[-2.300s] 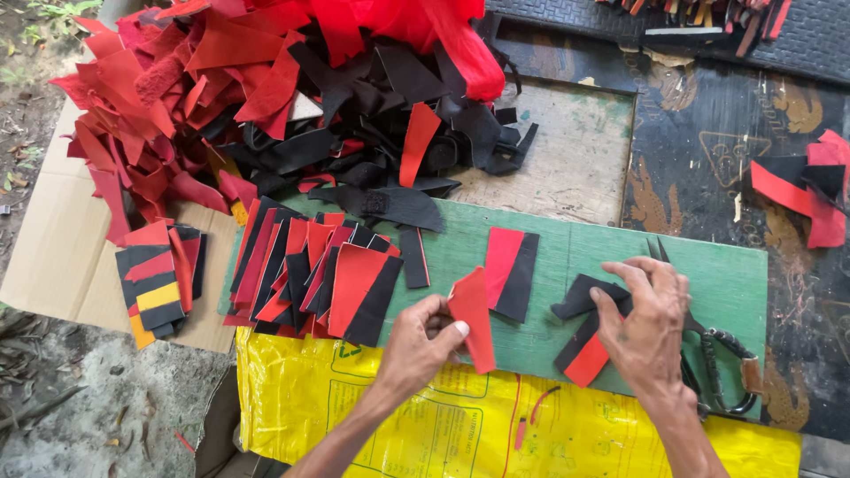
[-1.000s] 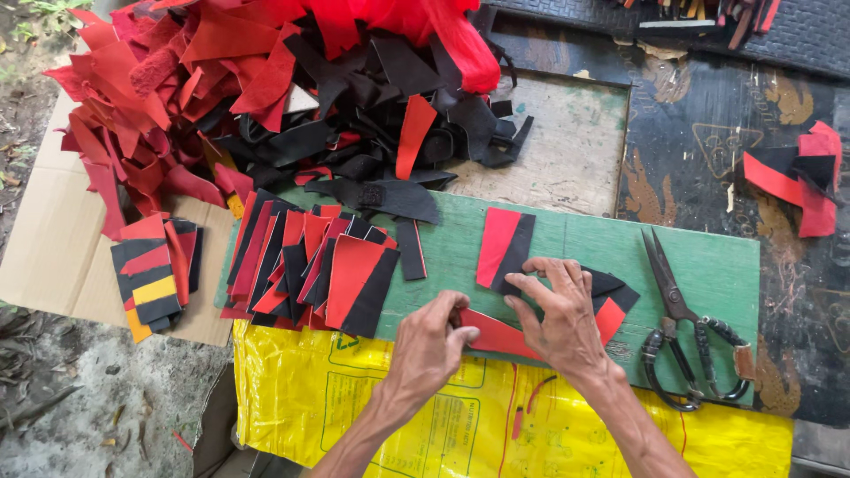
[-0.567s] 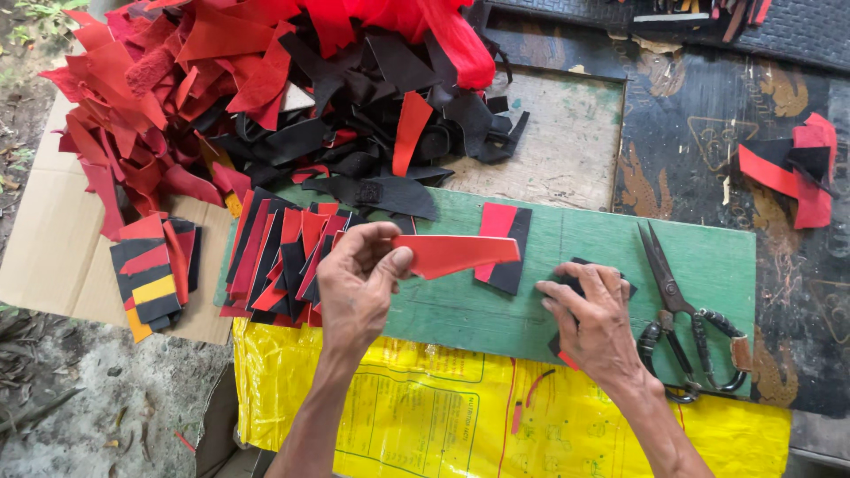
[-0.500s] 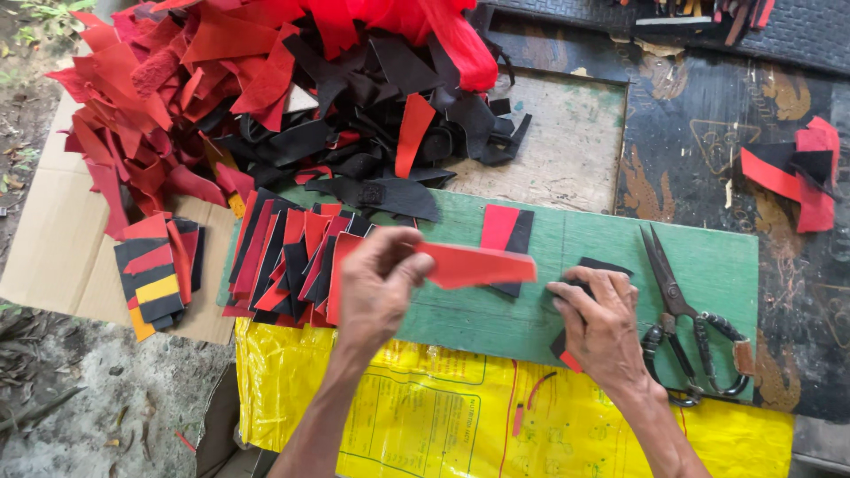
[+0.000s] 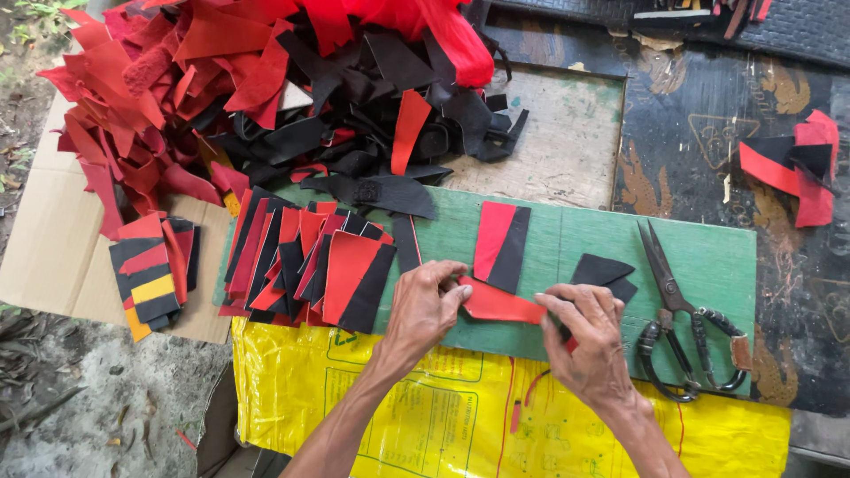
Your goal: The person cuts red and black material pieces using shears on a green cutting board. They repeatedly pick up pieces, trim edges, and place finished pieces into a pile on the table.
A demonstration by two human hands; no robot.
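Note:
My left hand (image 5: 423, 308) pinches the left end of a red cut strip (image 5: 498, 303) that lies across the front of the green board (image 5: 708, 257). The strip's right end sits under the fingers of my right hand (image 5: 589, 341), which also covers a small black and red piece. Just behind the strip lies a red and black pair of pieces (image 5: 498, 244), and black scraps (image 5: 602, 270) lie beside my right hand. A fanned row of red and black cut pieces (image 5: 310, 261) sits left of my left hand.
Black scissors (image 5: 677, 319) lie on the board's right end. A big heap of red and black scraps (image 5: 266, 97) fills the back left. A small stack with a yellow piece (image 5: 150, 279) rests on cardboard (image 5: 44, 265). A yellow sack (image 5: 425, 416) covers the front.
My left hand lifted the red strip, swung it left, then brought it back down onto the board. My right hand moved in from the black scraps and now presses the strip's right end.

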